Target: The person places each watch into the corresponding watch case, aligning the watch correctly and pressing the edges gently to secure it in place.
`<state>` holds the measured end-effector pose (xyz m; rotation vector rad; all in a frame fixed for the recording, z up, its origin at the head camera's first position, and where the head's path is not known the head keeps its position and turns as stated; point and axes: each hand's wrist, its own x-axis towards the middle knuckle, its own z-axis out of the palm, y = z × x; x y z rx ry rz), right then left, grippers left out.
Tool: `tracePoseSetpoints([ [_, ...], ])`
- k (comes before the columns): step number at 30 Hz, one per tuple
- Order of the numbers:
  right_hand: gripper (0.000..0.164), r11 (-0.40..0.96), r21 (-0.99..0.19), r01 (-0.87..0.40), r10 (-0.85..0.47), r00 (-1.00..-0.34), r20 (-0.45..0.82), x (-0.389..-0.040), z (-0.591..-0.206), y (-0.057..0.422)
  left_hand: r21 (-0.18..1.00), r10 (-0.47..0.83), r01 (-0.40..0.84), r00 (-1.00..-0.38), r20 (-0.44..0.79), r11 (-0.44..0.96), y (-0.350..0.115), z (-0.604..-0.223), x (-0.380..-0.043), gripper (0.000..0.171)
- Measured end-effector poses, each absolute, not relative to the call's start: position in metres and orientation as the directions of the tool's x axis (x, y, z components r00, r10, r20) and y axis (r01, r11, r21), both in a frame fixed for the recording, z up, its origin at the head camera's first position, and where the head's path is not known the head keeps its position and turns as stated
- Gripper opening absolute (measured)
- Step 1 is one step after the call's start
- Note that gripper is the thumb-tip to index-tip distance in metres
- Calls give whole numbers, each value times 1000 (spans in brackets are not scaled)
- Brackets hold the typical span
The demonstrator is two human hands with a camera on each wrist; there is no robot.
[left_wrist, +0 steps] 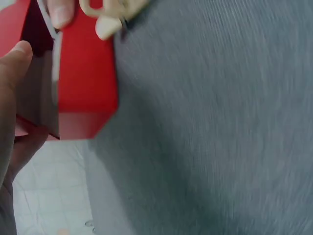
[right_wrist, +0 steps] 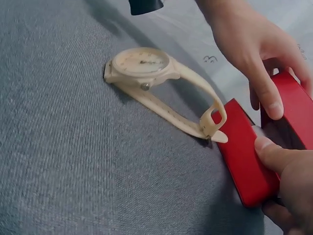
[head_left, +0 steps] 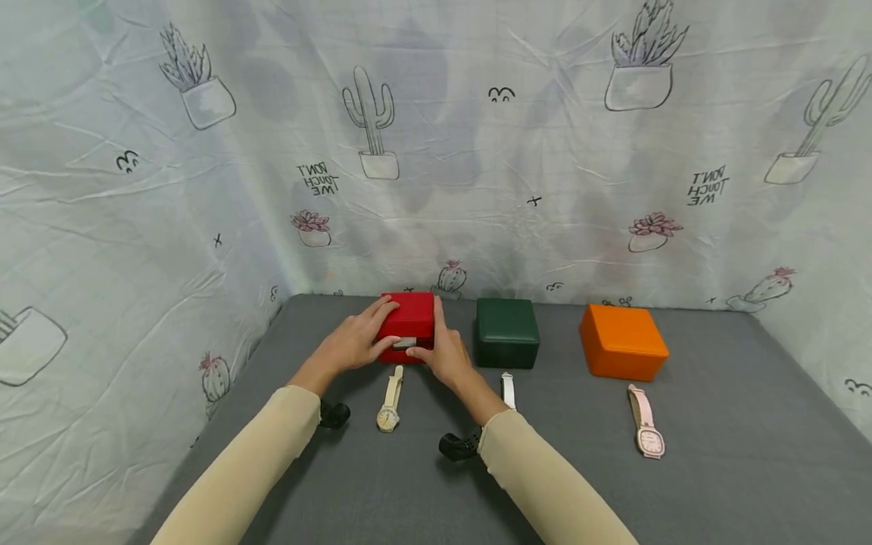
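Observation:
A red box (head_left: 413, 312) stands at the back of the table with its lid partly raised and a pale lining showing in the gap. My left hand (head_left: 352, 342) grips the lid, thumb at its front edge and fingers over the left side. On the other side, my right hand (head_left: 450, 357) holds the box, its thumb on the front rim of the base (right_wrist: 249, 166). In front of the box lies a cream wristwatch (right_wrist: 142, 62), its buckled strap end right at the red base and its dial toward me.
To the right stand a closed green box (head_left: 507, 333) and a closed orange box (head_left: 623, 342). A white watch strap (head_left: 509, 390) shows partly behind my right forearm. A pink watch (head_left: 649, 439) lies before the orange box. Behind hangs a printed cloth (head_left: 436, 151).

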<state>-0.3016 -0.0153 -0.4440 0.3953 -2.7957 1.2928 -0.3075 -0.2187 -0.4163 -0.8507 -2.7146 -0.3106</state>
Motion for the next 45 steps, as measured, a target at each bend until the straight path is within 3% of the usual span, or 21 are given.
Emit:
tracePoseSetpoints([
  [5,109,603,-751,-270,-223,-961,166,-298,-444,-11,278,461,545,-829,316,791,-215,-414,-306,64],
  [10,110,604,-756,-251,-211,-966,152,-293,-443,-9,365,416,508,-857,303,780,-213,-408,-305,63],
  [15,110,578,-775,-255,-233,-962,144,-285,-445,-13,465,290,420,-900,326,779,-215,-401,-306,58],
  [23,107,580,-771,-264,-215,-962,168,-268,-447,-17,519,170,315,-936,307,795,-211,-393,-314,64],
  [29,106,586,-758,-285,-203,-958,203,-262,-447,-15,531,142,278,-949,283,800,-205,-391,-312,81],
  [37,105,581,-765,-277,-219,-959,181,-256,-442,-11,601,244,297,-955,170,742,-210,-391,-302,118],
  [45,105,578,-762,-293,-252,-952,175,-248,-443,-7,656,301,309,-945,128,689,-210,-388,-289,128],
])
